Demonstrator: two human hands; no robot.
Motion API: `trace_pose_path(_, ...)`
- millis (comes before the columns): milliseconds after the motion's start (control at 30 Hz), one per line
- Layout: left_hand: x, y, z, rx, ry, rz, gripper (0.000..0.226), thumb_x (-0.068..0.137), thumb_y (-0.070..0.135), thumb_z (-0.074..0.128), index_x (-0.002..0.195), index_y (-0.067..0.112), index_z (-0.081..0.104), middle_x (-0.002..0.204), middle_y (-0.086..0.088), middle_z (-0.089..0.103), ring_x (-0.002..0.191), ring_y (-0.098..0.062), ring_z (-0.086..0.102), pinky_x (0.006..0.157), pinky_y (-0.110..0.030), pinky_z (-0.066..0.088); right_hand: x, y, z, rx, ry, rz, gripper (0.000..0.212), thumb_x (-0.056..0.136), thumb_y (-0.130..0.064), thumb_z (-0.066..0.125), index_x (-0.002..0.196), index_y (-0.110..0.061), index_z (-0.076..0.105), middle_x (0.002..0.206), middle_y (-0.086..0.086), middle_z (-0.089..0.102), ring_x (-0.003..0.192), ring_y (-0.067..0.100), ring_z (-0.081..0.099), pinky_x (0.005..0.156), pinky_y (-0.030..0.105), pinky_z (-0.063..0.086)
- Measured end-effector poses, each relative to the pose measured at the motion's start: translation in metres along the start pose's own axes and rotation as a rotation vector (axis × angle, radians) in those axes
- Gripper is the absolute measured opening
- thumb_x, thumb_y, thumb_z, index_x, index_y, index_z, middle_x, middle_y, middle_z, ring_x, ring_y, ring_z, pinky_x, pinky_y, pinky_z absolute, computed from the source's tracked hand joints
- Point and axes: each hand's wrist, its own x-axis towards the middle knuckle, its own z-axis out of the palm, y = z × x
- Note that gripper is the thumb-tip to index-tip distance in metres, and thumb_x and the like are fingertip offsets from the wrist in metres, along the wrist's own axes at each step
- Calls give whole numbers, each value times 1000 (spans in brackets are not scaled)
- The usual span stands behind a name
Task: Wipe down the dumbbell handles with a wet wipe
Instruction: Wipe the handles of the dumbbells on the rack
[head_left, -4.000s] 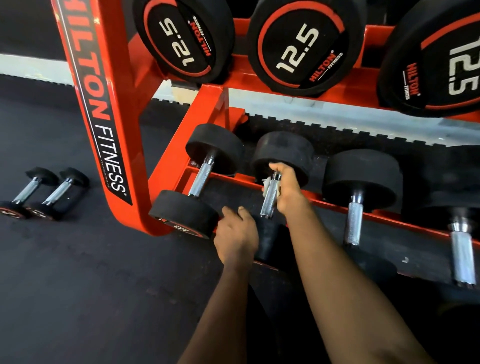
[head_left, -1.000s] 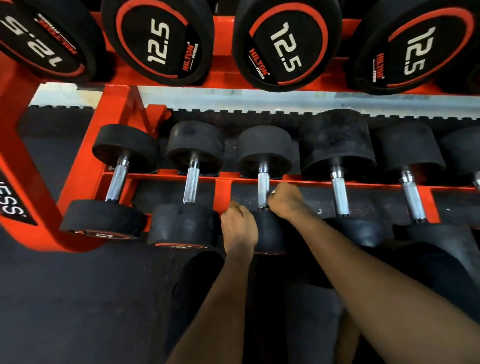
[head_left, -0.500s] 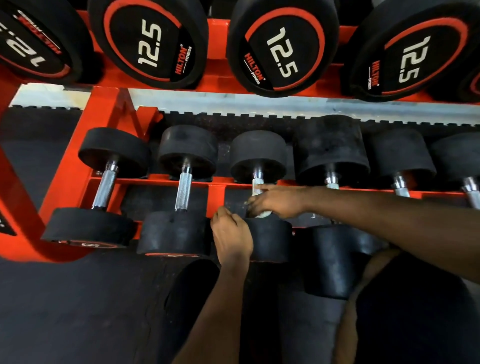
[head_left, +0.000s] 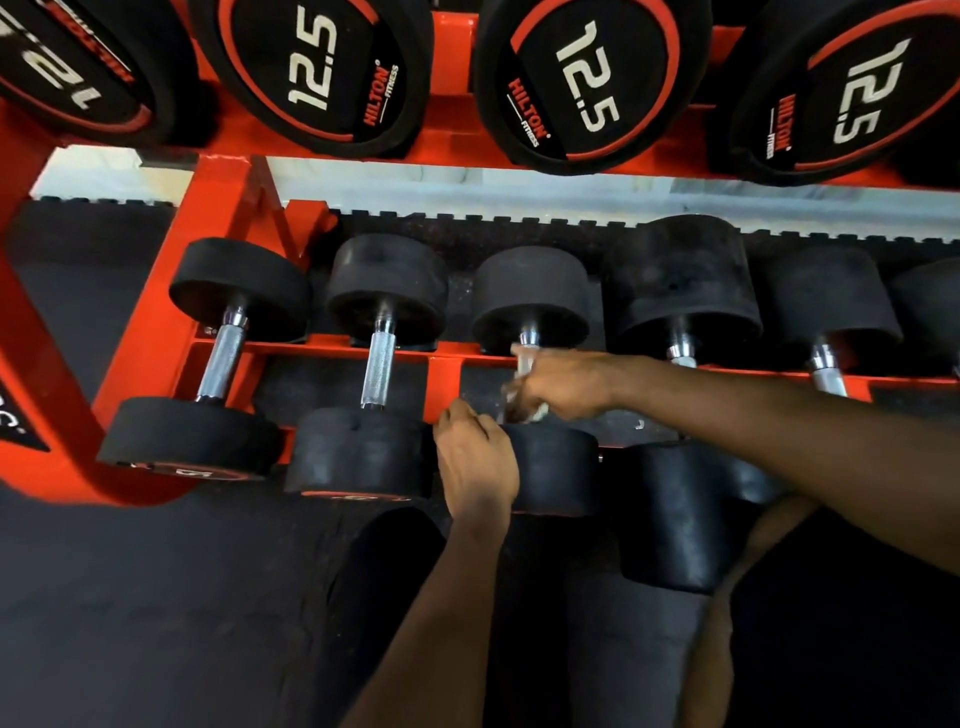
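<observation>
Several black dumbbells with chrome handles lie on the lower shelf of an orange rack (head_left: 332, 347). My right hand (head_left: 563, 385) reaches in from the right and grips the handle of the third dumbbell (head_left: 531, 291) from the left, with a white wet wipe (head_left: 537, 410) wrapped under its fingers. Only the top of that handle shows. My left hand (head_left: 475, 460) holds the near head (head_left: 558, 467) of the same dumbbell, fingers curled over its left edge. The handles of the first dumbbell (head_left: 222, 361) and second dumbbell (head_left: 378, 370) are bare.
Large 12.5 dumbbells (head_left: 576, 78) sit on the upper shelf, overhanging the lower row. Bigger dumbbells (head_left: 680, 291) fill the shelf to the right, under my right forearm. Black rubber floor (head_left: 130, 597) lies in front of the rack. My dark-clad knees (head_left: 384, 597) are below my hands.
My right hand slid from the near end of the third handle up along it, and its arm swung in from the right. My left hand stays on the near head.
</observation>
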Motion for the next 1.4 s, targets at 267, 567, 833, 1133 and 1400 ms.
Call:
trace_pose_path(267, 1, -1, 0, -6, -18, 3, 13, 94, 5, 48, 93, -3, 57, 99, -21, 60, 97, -41, 55, 90, -54, 43, 3, 12, -3, -104, 233, 234, 42, 95, -7, 42, 134, -15, 57, 144, 3, 50, 135, 20, 45, 112, 34, 31)
trace_pose_path(567, 0, 1, -1, -15, -28, 9, 14, 94, 7, 46, 93, -1, 57, 98, -19, 59, 96, -39, 56, 88, -55, 46, 13, -5, 15, -184, 256, 337, 47, 101, -11, 33, 147, -9, 37, 155, 8, 36, 144, 18, 33, 118, 30, 24)
trace_pose_path(833, -1, 1, -2, -16, -36, 9, 12, 95, 7, 47, 93, -2, 56, 98, -19, 59, 96, -39, 56, 87, -54, 46, 18, -6, 8, -154, 188, 384, 46, 100, -13, 33, 145, -12, 42, 156, 6, 35, 143, 21, 33, 118, 36, 28)
trace_pose_path(1133, -1, 0, -2, -21, -15, 14, 12, 93, 6, 45, 88, 1, 55, 93, -17, 59, 92, -39, 56, 84, -55, 47, 18, -35, 14, 346, 273, 785, 64, 93, -3, 43, 153, -7, 23, 156, 13, 33, 117, 37, 55, 92, 42, 47)
trace_pose_path(1400, 2, -2, 1, -7, -19, 13, 13, 95, 6, 44, 87, 4, 54, 91, -15, 59, 91, -37, 57, 84, -55, 48, 41, -30, 10, 1330, 669, 1112, 23, 96, -13, 44, 109, -8, 61, 110, 14, 62, 104, 30, 59, 82, 30, 44)
